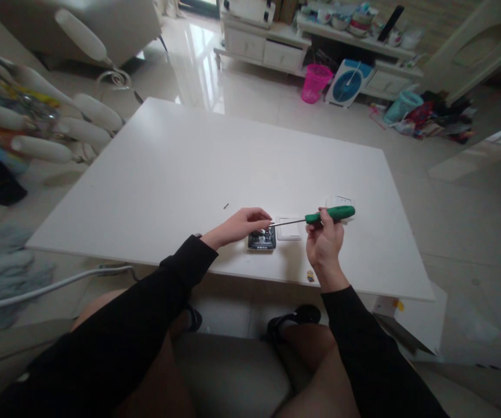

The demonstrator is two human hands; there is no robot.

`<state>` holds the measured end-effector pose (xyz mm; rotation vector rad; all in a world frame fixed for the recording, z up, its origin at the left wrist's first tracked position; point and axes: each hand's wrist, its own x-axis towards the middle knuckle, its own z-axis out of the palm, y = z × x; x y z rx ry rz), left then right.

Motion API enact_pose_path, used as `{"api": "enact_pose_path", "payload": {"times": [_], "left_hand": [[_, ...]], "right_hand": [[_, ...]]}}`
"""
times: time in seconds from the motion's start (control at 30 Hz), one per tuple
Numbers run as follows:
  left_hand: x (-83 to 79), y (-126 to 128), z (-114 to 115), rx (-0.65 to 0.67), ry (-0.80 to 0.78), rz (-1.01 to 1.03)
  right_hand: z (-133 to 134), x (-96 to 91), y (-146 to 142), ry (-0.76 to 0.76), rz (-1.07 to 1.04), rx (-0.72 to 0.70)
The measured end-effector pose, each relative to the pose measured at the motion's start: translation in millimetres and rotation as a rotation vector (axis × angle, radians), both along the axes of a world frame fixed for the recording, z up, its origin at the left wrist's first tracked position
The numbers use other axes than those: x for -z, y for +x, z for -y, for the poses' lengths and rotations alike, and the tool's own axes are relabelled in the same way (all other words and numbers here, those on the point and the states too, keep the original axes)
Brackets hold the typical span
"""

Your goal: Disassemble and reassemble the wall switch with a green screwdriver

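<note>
In my right hand (pixel 323 244) is a screwdriver with a green handle (pixel 332 214), held nearly level, its metal shaft pointing left. My left hand (pixel 252 222) is closed, thumb and fingertips together at the screwdriver's tip; anything small pinched there is too hidden to make out. Just below these fingers lies a black, open-backed switch or socket unit (pixel 262 241), partly covered by the hand. To its right, under the shaft, is a white wall switch plate (pixel 288 229). Another white plate (pixel 339 201) lies behind the screwdriver handle.
A small dark screw-like piece (pixel 226 206) lies on the white table (pixel 180 174), left of my hands. A small yellow figure sticker (pixel 310 276) is by the front edge. Beyond the table stand a pink basket (pixel 315 83) and a blue-and-white fan (pixel 348 83).
</note>
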<state>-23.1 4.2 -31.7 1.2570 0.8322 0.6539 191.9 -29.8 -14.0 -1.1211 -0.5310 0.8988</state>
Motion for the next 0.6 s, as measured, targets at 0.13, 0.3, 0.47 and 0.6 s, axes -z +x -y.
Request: {"api": "enact_pose_path", "payload": {"times": [0.13,0.3,0.47,0.6], "left_hand": [[1.5,0,-5,-0.103,0.008,0.007],[-6.1,2,-6,-0.158,0.13,-0.041],[-22.0,13,4,-0.1,0.242,0.042],[-26.5,25,11,-0.098,0.325,0.073]], "right_hand": [[-3,-2.1,-2,-0.005,0.066,0.0],[-1,-11.0,-8,0.027,0.25,-0.051],[2,-20.6,-18,0.078,0.484,-0.092],[0,-22.2,-27,0.127,0.536,-0.159]]}}
